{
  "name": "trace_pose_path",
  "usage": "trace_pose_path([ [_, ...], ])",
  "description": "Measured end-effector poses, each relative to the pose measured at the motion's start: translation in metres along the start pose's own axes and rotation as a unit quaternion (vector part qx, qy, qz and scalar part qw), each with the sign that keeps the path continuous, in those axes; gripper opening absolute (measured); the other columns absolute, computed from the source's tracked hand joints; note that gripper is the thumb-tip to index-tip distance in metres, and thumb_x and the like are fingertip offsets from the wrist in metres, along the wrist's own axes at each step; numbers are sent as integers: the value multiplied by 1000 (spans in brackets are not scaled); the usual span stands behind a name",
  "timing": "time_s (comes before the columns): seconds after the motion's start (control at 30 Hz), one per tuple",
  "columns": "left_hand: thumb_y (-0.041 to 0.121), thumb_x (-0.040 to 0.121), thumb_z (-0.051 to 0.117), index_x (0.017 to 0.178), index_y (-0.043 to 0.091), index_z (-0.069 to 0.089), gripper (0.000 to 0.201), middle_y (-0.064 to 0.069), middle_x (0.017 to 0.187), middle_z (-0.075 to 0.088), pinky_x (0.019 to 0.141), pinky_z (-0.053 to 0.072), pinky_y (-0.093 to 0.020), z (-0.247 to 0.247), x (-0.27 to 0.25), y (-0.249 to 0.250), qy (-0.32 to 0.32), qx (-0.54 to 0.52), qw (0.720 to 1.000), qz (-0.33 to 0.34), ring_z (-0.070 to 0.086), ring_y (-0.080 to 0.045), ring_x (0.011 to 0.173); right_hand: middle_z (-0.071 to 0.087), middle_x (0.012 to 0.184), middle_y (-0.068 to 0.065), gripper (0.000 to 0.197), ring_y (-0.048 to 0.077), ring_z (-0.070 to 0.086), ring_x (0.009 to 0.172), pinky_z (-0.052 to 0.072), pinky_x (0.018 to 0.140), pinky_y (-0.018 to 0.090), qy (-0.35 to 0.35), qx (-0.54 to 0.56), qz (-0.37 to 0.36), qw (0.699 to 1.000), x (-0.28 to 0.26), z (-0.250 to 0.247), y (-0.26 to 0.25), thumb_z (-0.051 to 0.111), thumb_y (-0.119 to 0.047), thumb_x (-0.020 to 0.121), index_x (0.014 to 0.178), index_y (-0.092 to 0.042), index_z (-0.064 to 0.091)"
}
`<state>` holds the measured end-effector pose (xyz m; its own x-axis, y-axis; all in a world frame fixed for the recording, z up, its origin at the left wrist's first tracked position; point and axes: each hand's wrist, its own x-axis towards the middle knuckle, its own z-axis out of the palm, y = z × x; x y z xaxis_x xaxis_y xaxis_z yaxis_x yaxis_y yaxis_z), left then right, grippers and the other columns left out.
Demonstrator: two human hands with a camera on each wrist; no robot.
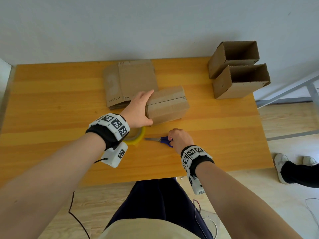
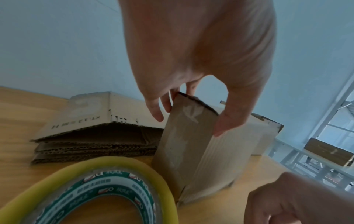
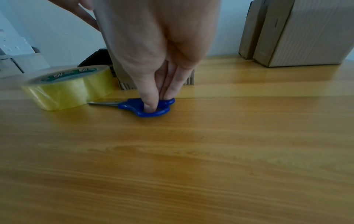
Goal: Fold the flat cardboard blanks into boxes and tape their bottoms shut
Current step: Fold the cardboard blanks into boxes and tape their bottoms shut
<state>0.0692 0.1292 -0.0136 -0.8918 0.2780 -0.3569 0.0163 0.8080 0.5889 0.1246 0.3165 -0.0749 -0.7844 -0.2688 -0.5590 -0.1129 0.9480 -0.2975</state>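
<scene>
A folded cardboard box [image 1: 169,107] stands mid-table with its taped seam facing up. My left hand [image 1: 146,107] grips its left end, thumb on the near side and fingers on the far side; the left wrist view shows the left hand [image 2: 189,121] spanning the box [image 2: 201,159]. Blue-handled scissors [image 1: 155,139] lie flat on the table just in front. My right hand [image 1: 170,138] has thumb and fingers poked into the loops of the scissors [image 3: 130,106]. A yellow tape roll [image 1: 138,138] lies flat under my left wrist. The stack of flat blanks [image 1: 131,80] sits behind the box.
Two open-topped finished boxes [image 1: 231,57] [image 1: 241,81] stand at the table's [image 1: 51,100] back right corner against the wall. Another person's shoes [image 1: 283,166] are on the floor past the right edge. A metal frame stands to the right.
</scene>
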Motion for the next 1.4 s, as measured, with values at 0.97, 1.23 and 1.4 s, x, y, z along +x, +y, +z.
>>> trace_pose_path([
  [0.97,50,99,9,147,11,-14,66,-2,153,-23,117,-5,-29,35,-20,5,60,288,952,78,-18,-14,143,19,158,1,61,17,14,146,7,118,36,248,-81,-123,957,2,-47,-7,10,-44,99,150,-13,21],
  [1.23,54,95,15,142,3,-21,79,-9,147,-36,113,-7,-26,42,-19,23,46,169,984,-6,-27,-15,138,-12,159,1,67,17,-1,147,22,118,32,214,108,-83,967,1,-52,5,27,-43,100,151,-10,-1],
  [1.4,39,100,27,147,6,-15,71,-5,153,-29,113,-3,-21,51,-12,36,112,-88,987,-68,-19,-12,143,-8,160,2,77,17,17,145,33,105,27,191,236,-23,952,-5,-60,-2,41,-41,98,151,-13,-8],
])
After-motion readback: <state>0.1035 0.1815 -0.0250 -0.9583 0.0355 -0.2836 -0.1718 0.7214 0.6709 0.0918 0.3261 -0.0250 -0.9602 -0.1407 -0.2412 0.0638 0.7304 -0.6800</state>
